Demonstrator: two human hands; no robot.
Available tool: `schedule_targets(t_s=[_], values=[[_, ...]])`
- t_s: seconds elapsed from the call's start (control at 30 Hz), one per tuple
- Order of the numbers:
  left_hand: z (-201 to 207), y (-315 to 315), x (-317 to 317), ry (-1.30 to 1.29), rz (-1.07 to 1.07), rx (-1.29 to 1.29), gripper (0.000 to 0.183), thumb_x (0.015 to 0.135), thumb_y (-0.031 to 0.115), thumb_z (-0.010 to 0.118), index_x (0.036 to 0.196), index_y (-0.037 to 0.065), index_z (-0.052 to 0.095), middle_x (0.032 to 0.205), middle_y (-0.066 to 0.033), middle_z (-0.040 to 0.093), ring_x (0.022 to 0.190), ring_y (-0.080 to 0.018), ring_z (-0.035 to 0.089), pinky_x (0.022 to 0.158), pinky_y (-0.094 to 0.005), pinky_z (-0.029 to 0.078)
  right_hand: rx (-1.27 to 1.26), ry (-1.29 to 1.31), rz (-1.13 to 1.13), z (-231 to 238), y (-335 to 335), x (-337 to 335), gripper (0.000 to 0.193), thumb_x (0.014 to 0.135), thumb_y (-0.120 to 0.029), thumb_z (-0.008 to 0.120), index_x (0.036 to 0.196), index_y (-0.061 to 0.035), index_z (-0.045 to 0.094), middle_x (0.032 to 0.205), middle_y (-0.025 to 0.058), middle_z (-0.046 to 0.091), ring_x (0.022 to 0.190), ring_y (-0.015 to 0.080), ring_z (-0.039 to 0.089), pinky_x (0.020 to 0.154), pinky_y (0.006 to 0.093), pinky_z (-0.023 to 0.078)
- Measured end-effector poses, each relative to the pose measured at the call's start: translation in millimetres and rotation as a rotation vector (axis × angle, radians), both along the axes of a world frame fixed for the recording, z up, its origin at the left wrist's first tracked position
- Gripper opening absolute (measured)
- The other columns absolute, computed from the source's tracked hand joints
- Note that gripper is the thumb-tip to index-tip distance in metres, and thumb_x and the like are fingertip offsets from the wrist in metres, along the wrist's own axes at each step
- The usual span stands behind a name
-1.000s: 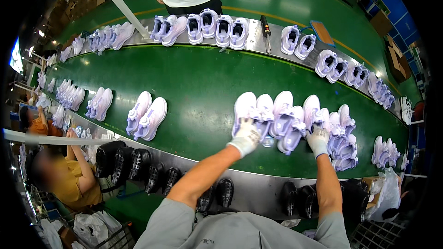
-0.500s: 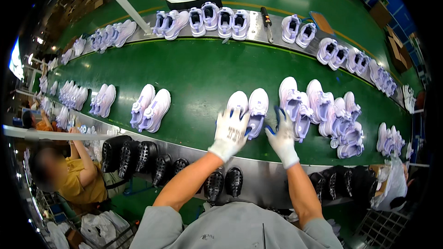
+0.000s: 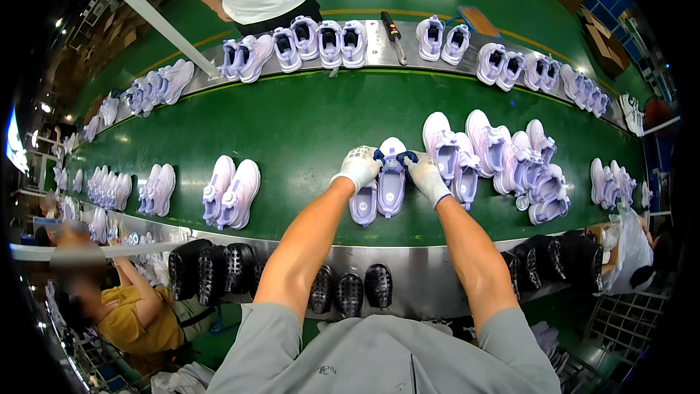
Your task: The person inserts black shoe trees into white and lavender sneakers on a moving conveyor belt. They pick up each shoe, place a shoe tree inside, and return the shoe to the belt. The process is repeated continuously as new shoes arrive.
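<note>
Mid-frame: left hand and right hand pinched narrowly at lilac shoe; apparently adjusting its upper; next move likely needed even tension.

Left hand and right hand meet at a lilac shoe

Both hands wear white gloves with dark blue fingertips, and their bunched fingers pinch the shoe's upper from either side. Its toe points away from the person. Just beside it on the left, a second shoe sits partly hidden by the left hand. Both rest on a green work surface. A cluster of similar shoes stands to the right, and a pair lies well apart to the left. Black shoe-shaped forms line the near metal edge.
</note>
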State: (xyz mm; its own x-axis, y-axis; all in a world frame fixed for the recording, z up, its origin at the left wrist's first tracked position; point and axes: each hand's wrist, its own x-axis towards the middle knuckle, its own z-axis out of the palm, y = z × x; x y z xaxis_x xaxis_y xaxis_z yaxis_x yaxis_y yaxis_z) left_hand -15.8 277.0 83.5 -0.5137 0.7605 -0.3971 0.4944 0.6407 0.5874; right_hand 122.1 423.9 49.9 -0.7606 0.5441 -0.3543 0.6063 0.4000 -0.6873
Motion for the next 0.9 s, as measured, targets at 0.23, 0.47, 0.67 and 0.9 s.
schedule_targets(t_s=[0.23,0.47,0.67,0.9], values=[[12.2,-47.5,30.4,0.444,-0.061,0.235,0.033,0.083,0.025,0.068,0.111,0.007,0.07,0.109,-0.0161,0.069,0.104,-0.0331,0.064,0.093,-0.0454,0.047,0.345,0.397,-0.315,92.1,-61.6,142.0,0.026,0.09,-0.01,0.066,0.114,-0.0015,0.066,0.109,0.0203,0.067,0.1,0.039,0.065,0.092,0.043,0.05],[62.7,-91.8,110.3,0.227,-0.029,0.596,0.03,0.079,0.006,0.07,0.108,0.003,0.07,0.099,-0.0164,0.067,0.094,-0.0357,0.061,0.086,-0.0445,0.048,0.829,-0.235,-0.66,122.7,-68.6,406.7,0.039,0.08,-0.018,0.074,0.114,-0.0011,0.063,0.103,0.0176,0.062,0.099,0.0372,0.059,0.087,0.0467,0.049],[50.8,-65.2,185.7,0.067,-0.287,0.567,0.028,0.08,0.012,0.072,0.107,0.004,0.069,0.097,-0.0145,0.069,0.095,-0.0339,0.062,0.086,-0.044,0.049,0.777,-0.51,-0.525,85.8,-70.3,439.8,0.059,0.076,-0.027,0.081,0.123,0.001,0.06,0.112,0.0171,0.06,0.108,0.0361,0.057,0.096,0.0453,0.047],[47.9,-18.1,264.5,-0.525,-0.025,0.68,0.093,0.078,0.027,0.081,0.153,0.001,0.032,0.148,-0.0238,0.046,0.137,-0.0389,0.045,0.116,-0.0443,0.034,0.421,0.112,-0.467,171.0,-95.2,339.6,0.035,0.081,-0.008,0.073,0.112,0.0033,0.063,0.1,0.0201,0.063,0.089,0.0369,0.063,0.079,0.0424,0.05]])
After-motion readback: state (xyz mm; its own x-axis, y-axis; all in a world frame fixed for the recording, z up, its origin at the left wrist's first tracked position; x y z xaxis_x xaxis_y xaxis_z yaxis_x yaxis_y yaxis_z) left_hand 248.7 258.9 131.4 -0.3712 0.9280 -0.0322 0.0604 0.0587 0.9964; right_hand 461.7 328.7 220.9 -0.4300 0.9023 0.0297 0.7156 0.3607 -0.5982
